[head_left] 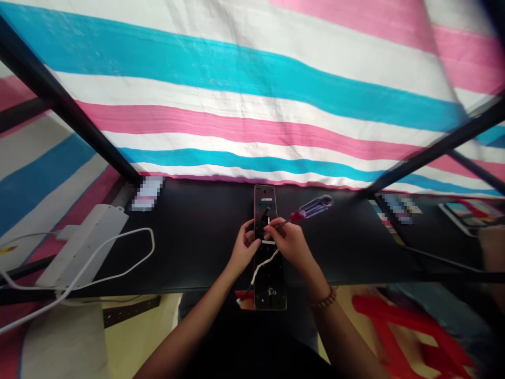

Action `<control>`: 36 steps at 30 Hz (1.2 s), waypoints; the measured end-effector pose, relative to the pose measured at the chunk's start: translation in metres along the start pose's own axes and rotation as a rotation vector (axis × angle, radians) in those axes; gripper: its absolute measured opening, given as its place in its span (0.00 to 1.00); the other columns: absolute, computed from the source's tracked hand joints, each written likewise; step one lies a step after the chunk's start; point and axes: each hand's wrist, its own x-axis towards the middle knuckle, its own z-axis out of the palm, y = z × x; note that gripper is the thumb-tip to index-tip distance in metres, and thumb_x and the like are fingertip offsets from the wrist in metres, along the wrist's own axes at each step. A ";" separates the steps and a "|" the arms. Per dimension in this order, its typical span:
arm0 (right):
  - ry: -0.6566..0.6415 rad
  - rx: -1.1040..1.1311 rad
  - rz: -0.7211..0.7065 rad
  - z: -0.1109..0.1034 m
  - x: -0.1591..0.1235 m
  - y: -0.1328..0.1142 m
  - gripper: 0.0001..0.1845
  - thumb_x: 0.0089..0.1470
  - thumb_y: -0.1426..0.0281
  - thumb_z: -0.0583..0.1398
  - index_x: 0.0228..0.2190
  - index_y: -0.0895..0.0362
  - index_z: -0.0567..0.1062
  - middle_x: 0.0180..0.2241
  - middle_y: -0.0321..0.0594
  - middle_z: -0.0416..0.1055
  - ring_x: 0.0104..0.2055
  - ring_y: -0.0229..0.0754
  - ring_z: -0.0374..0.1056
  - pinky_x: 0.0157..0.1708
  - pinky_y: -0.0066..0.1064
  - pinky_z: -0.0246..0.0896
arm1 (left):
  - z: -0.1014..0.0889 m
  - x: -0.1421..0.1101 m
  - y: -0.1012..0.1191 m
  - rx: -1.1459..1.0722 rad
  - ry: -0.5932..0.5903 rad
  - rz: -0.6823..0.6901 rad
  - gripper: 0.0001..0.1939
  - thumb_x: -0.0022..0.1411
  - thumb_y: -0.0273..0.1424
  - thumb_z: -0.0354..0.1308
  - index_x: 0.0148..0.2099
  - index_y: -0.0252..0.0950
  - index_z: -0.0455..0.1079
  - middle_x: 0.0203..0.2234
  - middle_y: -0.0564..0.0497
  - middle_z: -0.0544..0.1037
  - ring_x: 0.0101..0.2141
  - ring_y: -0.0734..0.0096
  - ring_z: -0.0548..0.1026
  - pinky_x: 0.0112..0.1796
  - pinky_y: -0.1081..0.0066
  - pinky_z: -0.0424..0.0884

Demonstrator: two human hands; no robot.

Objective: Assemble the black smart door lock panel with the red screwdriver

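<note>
A long black panel with a metallic rim lies lengthwise on the black table, with a white wire running down its middle. My left hand grips the panel's left edge with curled fingers. My right hand lies over the panel's right side and pinches the thin metal shaft of a screwdriver. The screwdriver's red and clear handle sticks out to the upper right, above the table. My fingers hide the panel's middle section. A beaded bracelet circles my right wrist.
A white power strip and its looped white cable lie at the table's left end. Black metal frame bars cross the view under a striped tarp. A red plastic stool stands on the floor at the lower right.
</note>
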 end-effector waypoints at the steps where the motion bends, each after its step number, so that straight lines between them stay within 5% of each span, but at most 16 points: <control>1: -0.017 -0.006 -0.012 0.000 0.002 -0.001 0.10 0.61 0.62 0.61 0.32 0.55 0.73 0.25 0.39 0.78 0.28 0.42 0.77 0.33 0.31 0.71 | -0.001 0.000 -0.001 0.009 0.004 0.002 0.36 0.58 0.34 0.66 0.65 0.39 0.56 0.44 0.45 0.81 0.43 0.63 0.79 0.45 0.66 0.71; 12: -0.035 -0.063 -0.061 0.006 0.017 -0.004 0.16 0.56 0.57 0.65 0.25 0.55 0.72 0.22 0.36 0.75 0.21 0.38 0.73 0.25 0.28 0.67 | 0.000 -0.001 -0.001 -0.005 0.007 0.008 0.36 0.59 0.34 0.66 0.65 0.39 0.55 0.46 0.44 0.80 0.46 0.61 0.79 0.48 0.63 0.70; 20: -0.176 0.151 0.012 -0.002 0.013 -0.005 0.07 0.59 0.64 0.62 0.36 0.55 0.76 0.31 0.40 0.80 0.36 0.44 0.79 0.38 0.33 0.72 | 0.000 -0.001 -0.001 -0.018 0.016 -0.006 0.36 0.57 0.34 0.68 0.64 0.39 0.57 0.45 0.45 0.81 0.39 0.66 0.79 0.40 0.69 0.71; 26: -0.055 -0.131 -0.119 0.000 0.014 -0.003 0.11 0.57 0.65 0.64 0.25 0.56 0.74 0.24 0.38 0.75 0.28 0.40 0.73 0.29 0.30 0.65 | 0.013 0.000 0.010 -0.047 0.214 -0.087 0.25 0.55 0.31 0.66 0.52 0.39 0.62 0.34 0.50 0.82 0.32 0.69 0.79 0.34 0.73 0.71; 36: -0.102 -0.147 -0.204 -0.006 0.011 -0.002 0.14 0.60 0.65 0.60 0.23 0.54 0.72 0.26 0.38 0.72 0.29 0.40 0.69 0.32 0.32 0.64 | 0.025 0.004 0.029 0.088 0.345 -0.200 0.21 0.48 0.27 0.64 0.43 0.39 0.61 0.25 0.56 0.77 0.22 0.75 0.73 0.25 0.77 0.66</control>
